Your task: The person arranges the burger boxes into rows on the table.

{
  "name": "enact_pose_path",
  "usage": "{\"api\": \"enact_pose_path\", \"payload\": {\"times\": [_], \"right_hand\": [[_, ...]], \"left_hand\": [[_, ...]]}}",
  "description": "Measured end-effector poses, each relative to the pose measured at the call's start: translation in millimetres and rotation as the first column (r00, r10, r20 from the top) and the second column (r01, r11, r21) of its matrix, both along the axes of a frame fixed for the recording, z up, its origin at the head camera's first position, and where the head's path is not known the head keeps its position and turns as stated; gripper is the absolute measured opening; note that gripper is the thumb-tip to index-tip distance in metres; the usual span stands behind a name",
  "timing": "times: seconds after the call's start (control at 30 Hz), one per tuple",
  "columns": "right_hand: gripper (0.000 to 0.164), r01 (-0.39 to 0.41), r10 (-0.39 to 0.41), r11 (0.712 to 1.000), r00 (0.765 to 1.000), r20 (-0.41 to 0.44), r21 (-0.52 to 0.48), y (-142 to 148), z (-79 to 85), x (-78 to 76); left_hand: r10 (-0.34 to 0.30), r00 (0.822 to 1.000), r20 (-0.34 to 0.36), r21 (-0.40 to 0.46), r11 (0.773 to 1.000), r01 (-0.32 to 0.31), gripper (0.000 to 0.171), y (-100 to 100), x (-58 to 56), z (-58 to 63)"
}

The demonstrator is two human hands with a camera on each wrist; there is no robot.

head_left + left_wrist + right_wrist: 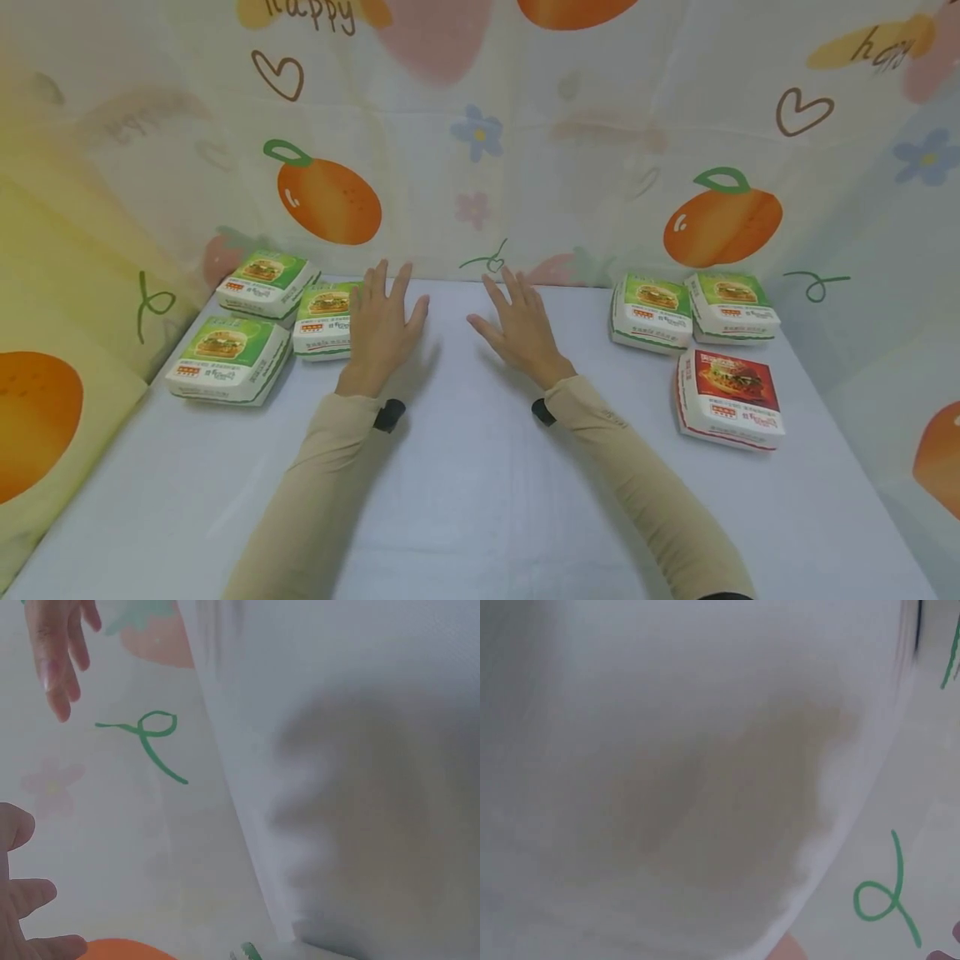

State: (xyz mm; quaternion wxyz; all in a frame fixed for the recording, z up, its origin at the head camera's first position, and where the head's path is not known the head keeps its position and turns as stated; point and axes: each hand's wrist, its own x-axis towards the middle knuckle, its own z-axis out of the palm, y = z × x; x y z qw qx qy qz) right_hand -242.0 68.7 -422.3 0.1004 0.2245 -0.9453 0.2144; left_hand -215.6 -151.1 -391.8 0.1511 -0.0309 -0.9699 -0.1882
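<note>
Both hands reach forward over a white table with fingers spread and nothing held. In the head view the left hand overlaps the right part of a green-topped burger box. Behind and left of that box lies another green burger box, and a third green burger box sits nearer the front. The right hand is right of the middle, apart from any box. Nearest to it is a green burger box at the right. In the left wrist view, fingertips of the left hand show at the lower left.
At the right stand another green burger box and, in front of it, a red-topped burger box. A curtain printed with oranges and hearts hangs behind the table and down both sides.
</note>
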Motion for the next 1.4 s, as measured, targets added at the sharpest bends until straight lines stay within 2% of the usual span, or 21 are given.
{"api": "enact_pose_path", "payload": {"times": [0.33, 0.6, 0.97, 1.2, 1.4], "right_hand": [[0.069, -0.027, 0.028, 0.999, 0.999, 0.025, -0.044, -20.8, -2.0, 3.9], [0.069, -0.054, 0.055, 0.997, 0.998, 0.021, -0.064, -38.9, -2.3, 7.1], [0.068, -0.099, 0.103, 0.991, 0.994, 0.046, -0.094, -65.1, -2.3, 12.2], [0.071, -0.118, 0.136, 0.977, 0.986, 0.092, -0.177, -77.2, -2.7, 14.6], [0.07, -0.131, 0.16, 0.965, 0.98, 0.115, -0.225, -87.0, -4.0, 18.0]], "left_hand": [[0.029, 1.0, -0.008, 0.069, 0.997, -0.028, 0.06, -16.4, 9.3, 3.6], [0.041, 0.999, -0.035, 0.082, 0.996, -0.038, 0.059, -29.4, 13.1, 7.3], [0.085, 0.995, -0.045, 0.129, 0.988, -0.079, 0.057, -50.0, 18.1, 4.8], [0.104, 0.989, -0.104, 0.195, 0.977, -0.082, 0.055, -63.2, 23.8, 3.5], [0.147, 0.988, -0.045, 0.243, 0.961, -0.132, 0.057, -71.4, 28.6, 1.0]]}}
